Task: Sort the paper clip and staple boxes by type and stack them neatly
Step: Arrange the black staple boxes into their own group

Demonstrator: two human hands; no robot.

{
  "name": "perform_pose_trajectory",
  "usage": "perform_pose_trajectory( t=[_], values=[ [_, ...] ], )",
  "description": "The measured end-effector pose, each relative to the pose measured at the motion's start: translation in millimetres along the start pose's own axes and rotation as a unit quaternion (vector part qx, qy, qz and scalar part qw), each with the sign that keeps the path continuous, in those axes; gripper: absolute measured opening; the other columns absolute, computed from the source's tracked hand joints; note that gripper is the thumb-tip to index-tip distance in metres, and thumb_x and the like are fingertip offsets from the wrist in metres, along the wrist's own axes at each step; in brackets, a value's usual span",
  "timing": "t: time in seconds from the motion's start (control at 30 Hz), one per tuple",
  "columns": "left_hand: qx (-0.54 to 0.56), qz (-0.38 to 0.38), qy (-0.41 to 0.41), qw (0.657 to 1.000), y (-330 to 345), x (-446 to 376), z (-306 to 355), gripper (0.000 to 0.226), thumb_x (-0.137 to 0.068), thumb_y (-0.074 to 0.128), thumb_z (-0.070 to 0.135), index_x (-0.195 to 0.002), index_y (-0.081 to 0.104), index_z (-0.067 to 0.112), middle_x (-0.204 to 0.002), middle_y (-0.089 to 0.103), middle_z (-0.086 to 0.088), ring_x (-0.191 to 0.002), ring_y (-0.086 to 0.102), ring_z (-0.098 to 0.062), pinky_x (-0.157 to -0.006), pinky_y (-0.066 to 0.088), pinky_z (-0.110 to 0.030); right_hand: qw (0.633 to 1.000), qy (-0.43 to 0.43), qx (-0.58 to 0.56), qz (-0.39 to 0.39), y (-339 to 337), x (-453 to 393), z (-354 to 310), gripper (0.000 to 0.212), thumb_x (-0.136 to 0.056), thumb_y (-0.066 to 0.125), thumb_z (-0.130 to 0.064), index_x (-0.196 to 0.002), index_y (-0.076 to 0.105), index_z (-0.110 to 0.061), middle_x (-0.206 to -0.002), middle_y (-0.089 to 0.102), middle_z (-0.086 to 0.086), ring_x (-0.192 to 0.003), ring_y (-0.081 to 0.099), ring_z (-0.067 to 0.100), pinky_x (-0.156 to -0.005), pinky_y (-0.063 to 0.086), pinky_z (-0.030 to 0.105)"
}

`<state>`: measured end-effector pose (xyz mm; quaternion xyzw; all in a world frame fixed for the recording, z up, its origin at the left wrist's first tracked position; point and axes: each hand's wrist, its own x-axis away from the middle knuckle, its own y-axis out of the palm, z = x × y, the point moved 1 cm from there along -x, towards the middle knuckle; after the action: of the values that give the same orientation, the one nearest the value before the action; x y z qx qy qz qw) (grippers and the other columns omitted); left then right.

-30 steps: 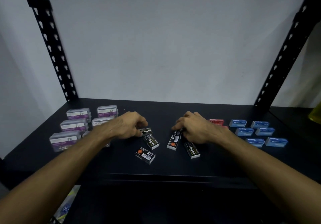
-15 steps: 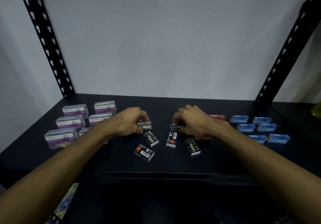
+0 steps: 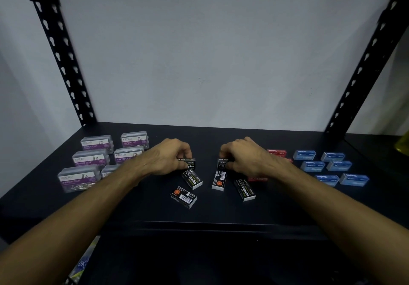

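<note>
A: On the black shelf (image 3: 221,216), mid-front – what's w/ the hands?

B: Left hand (image 3: 170,158) pinches a black staple box (image 3: 188,162) by its ends, fingers curled round it. Right hand (image 3: 241,157) does the same w/ a 2nd black staple box (image 3: 222,162). The two held boxes sit apart, a gap btwn them.

A: Other black ones?

B: Four loose on the shelf, just in front of the hands: one tilted (image 3: 192,178) under the left hand, one w/ barcode up (image 3: 183,197) nearest the edge, one w/ an orange dot (image 3: 219,179), one angled (image 3: 245,189) below the right wrist.

A: Rest of the stock?

B: Clear paper clip boxes (image 3: 90,158) w/ purple labels grouped far left, 2 columns, partly hidden by the left forearm. Blue boxes (image 3: 332,166) spread far right. Red boxes (image 3: 276,152) btwn right hand and the blue ones, some hidden behind the wrist.
</note>
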<state>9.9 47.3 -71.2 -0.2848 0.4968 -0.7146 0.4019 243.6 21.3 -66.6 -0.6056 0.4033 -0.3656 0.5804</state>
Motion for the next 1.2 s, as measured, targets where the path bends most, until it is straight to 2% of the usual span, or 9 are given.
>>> perform_pose_trajectory(
  t=[0.07,0.13,0.2,0.33,0.43,0.97,1.07,1.2],
  values=[
    [0.002,0.005,0.000,1.000,-1.5,-4.7,-0.6,0.010,-0.086,0.073,0.026,-0.093,0.066,0.029,-0.083,0.065,0.008,-0.074,0.060,-0.008,-0.064,0.046,-0.022,1.000,0.011,-0.007,0.016,-1.7,-3.5,-0.6,0.012,-0.088,0.062,-0.021,-0.100,0.062,-0.024,-0.096,0.069,-0.007,-0.092,0.063,0.018,-0.088,0.039,0.034],
    [0.008,0.010,-0.001,1.000,-4.1,-10.9,-1.7,0.010,-0.086,0.073,0.025,-0.092,0.066,0.028,-0.083,0.065,0.007,-0.074,0.060,-0.008,-0.063,0.046,-0.023,0.999,0.021,-0.015,0.025,-3.2,-8.1,-2.5,0.016,-0.089,0.061,-0.020,-0.105,0.061,-0.023,-0.101,0.068,-0.005,-0.092,0.063,0.020,-0.079,0.041,0.031],
    [0.014,0.015,-0.001,1.000,-6.7,-18.0,-2.4,0.010,-0.086,0.074,0.024,-0.091,0.066,0.027,-0.083,0.065,0.007,-0.073,0.060,-0.008,-0.063,0.045,-0.023,0.999,0.024,-0.016,0.030,-3.3,-14.0,-4.5,0.018,-0.090,0.060,-0.019,-0.107,0.061,-0.021,-0.104,0.068,-0.003,-0.094,0.063,0.022,-0.077,0.041,0.030],
    [0.008,0.025,-0.003,1.000,-9.4,-35.0,-3.6,0.010,-0.085,0.074,0.023,-0.090,0.066,0.027,-0.083,0.065,0.007,-0.077,0.061,-0.011,-0.067,0.049,-0.028,0.999,0.031,-0.005,0.034,-2.2,-28.0,-6.4,0.022,-0.090,0.059,-0.019,-0.112,0.061,-0.021,-0.110,0.069,-0.001,-0.098,0.064,0.024,-0.081,0.046,0.034],
    [0.012,0.015,-0.009,1.000,-8.9,-45.3,-4.2,0.009,-0.085,0.073,0.022,-0.091,0.067,0.026,-0.084,0.065,0.006,-0.079,0.062,-0.013,-0.071,0.051,-0.031,0.999,0.042,-0.005,0.031,0.7,-38.0,-6.1,0.025,-0.090,0.059,-0.019,-0.115,0.059,-0.022,-0.113,0.068,0.001,-0.101,0.064,0.026,-0.079,0.045,0.034],
    [0.009,0.010,-0.021,1.000,-1.7,-57.4,-7.8,0.011,-0.086,0.072,0.021,-0.094,0.065,0.026,-0.086,0.064,0.007,-0.081,0.062,-0.013,-0.065,0.045,-0.023,0.998,0.047,-0.024,0.015,9.7,-51.1,0.2,0.024,-0.089,0.060,-0.020,-0.113,0.061,-0.025,-0.111,0.068,-0.001,-0.101,0.064,0.024,-0.079,0.048,0.035],
    [0.006,0.009,-0.028,1.000,-1.8,-55.6,-8.0,0.019,-0.086,0.073,0.025,-0.104,0.065,0.024,-0.092,0.063,0.006,-0.086,0.062,-0.015,-0.071,0.047,-0.026,0.999,0.044,-0.017,0.017,7.7,-49.2,0.0,0.029,-0.090,0.061,-0.024,-0.119,0.059,-0.025,-0.118,0.064,-0.001,-0.105,0.062,0.023,-0.085,0.048,0.036],
    [-0.023,0.016,-0.039,0.999,-5.0,-49.1,-9.4,0.041,-0.087,0.071,0.036,-0.125,0.060,0.023,-0.108,0.060,0.004,-0.099,0.058,-0.015,-0.084,0.048,-0.030,0.998,0.034,0.003,0.054,0.2,-39.5,-2.2,0.040,-0.092,0.061,-0.030,-0.131,0.055,-0.022,-0.127,0.055,0.002,-0.115,0.056,0.023,-0.095,0.042,0.038]
  ],
)
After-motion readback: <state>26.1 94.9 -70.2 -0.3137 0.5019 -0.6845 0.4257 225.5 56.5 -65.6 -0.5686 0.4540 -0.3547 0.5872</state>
